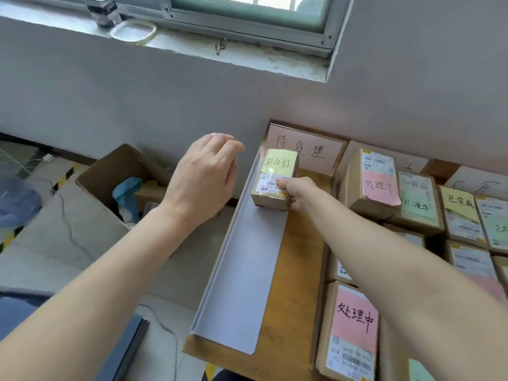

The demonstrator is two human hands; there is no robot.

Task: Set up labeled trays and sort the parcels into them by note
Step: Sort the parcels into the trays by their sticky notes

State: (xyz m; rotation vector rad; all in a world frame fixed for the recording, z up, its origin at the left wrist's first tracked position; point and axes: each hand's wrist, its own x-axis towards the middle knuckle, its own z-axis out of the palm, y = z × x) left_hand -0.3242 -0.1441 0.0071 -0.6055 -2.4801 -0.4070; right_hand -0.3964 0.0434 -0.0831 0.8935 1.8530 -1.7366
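With right hand (298, 192), gripping small brown cardboard parcel with yellow note (275, 171), standing at far end of long grey tray (247, 270), just before pink handwritten label card (305, 149). Left hand (203, 177) loosely curled, holding nothing, beside tray wall. Judged early: first parcel placed; many noted cardboard boxes (354, 325) at right unsorted.

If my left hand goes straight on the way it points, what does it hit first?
Probably the grey painted wall, just left of the pink handwritten label card. Nothing shows between the empty left hand and it, though depth is unclear.
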